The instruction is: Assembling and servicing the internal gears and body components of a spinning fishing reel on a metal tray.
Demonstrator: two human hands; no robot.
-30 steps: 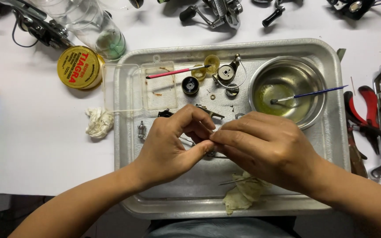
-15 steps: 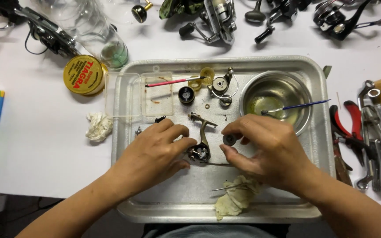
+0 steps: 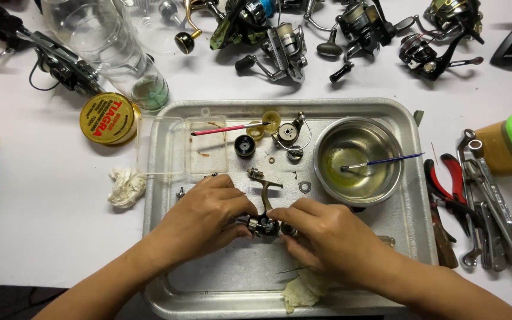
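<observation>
Head view puts both of my hands low over the metal tray (image 3: 167, 278) on the white counter (image 3: 37, 237), meeting on a small reel part (image 3: 263, 224). My left hand (image 3: 205, 216) has its grip pinched on the part's left end; my right hand (image 3: 327, 237) has fingertips closed on the right end. The part lies between them, equally near both, its dark body running left to right, with its bronze arm (image 3: 266, 192) pointing away from me toward the steel bowl (image 3: 360, 133).

Dull, scratched metal tray (image 3: 422, 237) – inside it a glossy steel bowl (image 3: 386, 139) and clear plastic lid (image 3: 167, 145); matt white worktop (image 3: 42, 237), crumpled cloth rag (image 3: 125, 185).
</observation>
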